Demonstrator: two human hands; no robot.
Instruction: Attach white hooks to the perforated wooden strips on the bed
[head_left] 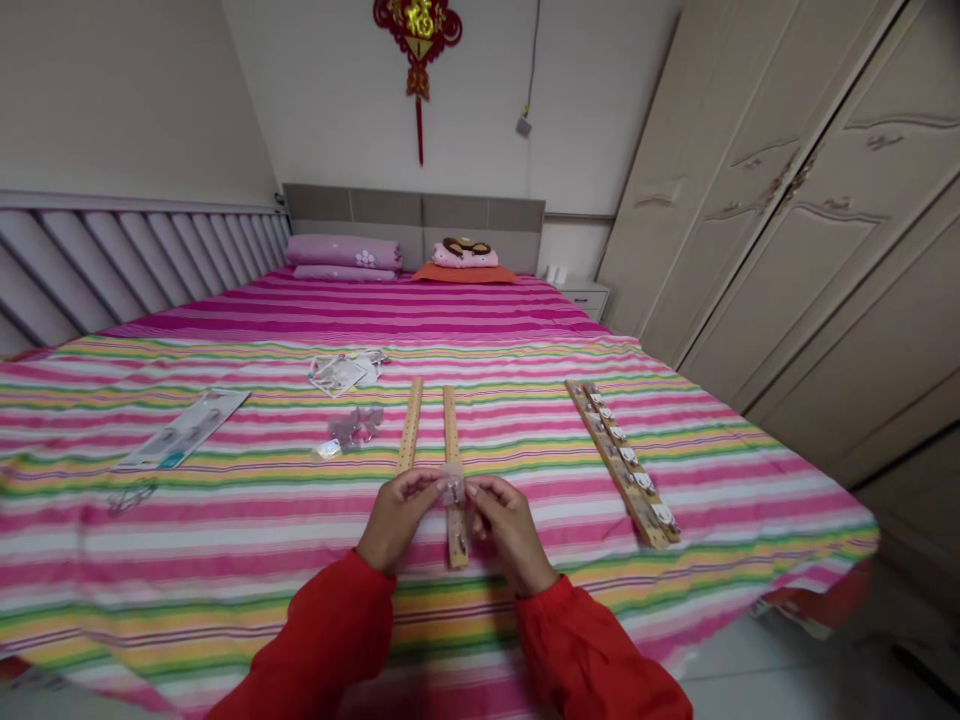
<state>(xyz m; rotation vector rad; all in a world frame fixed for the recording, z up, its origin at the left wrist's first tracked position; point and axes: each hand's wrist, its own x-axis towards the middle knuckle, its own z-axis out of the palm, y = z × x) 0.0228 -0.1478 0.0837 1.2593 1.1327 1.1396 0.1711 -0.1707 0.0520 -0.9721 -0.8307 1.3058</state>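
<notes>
Both my hands meet over the near end of a wooden strip [451, 430] lying on the striped bedspread [225, 560]. My left hand [395, 520] and my right hand [507, 525] pinch one small clear adhesive hook [451, 489] between their fingertips, just above the strip. A metal hook [460, 545] sits fixed near the strip's close end. A second bare wooden strip [410, 425] lies parallel just to the left. Red sleeves cover both my forearms.
To the right lies a wooden strip [622, 460] with several hooks mounted along it. Loose clear hooks [352, 428], opened packets [341, 373] and a long package card [184, 430] lie at the left. Pillows [345, 255] rest at the headboard; a wardrobe [787, 200] stands on the right.
</notes>
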